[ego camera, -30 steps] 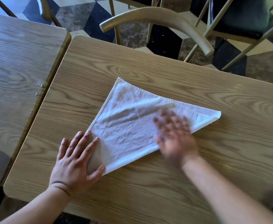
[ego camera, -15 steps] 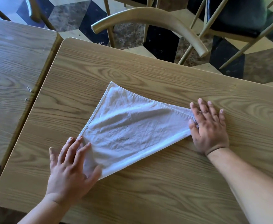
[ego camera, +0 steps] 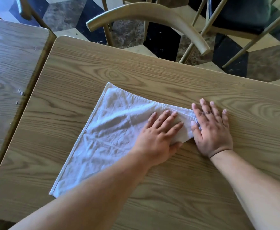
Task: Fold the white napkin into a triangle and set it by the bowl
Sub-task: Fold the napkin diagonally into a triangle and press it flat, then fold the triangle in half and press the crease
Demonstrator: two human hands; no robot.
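While you look down at the table [ego camera: 152, 77], which fills the middle and lower frame, note that no bowl shows anywhere on it, so you cannot yet tell which way the finished piece must travel. Across the middle of the frame the napkin [ego camera: 109, 130] lies flat as a triangle: one short hemmed edge runs from upper centre down to the lower left, and the cloth narrows toward a tip at centre right. Its long axis therefore runs from lower left to centre right, and both of your hands sit at the narrow end.

Your left hand [ego camera: 159, 136] is spread flat, palm down, pressing the cloth just short of the tip, with its forearm crossing over the near folded edge. Your right hand [ego camera: 210, 128] is also spread flat, resting mostly on bare wood, with its thumb side touching and covering the tip itself. Neither hand pinches anything.

Judging from this, the fold looks made and you are smoothing it. For lifting, your right hand is nearer the tip; the wide end at lower left lies well apart from both hands.
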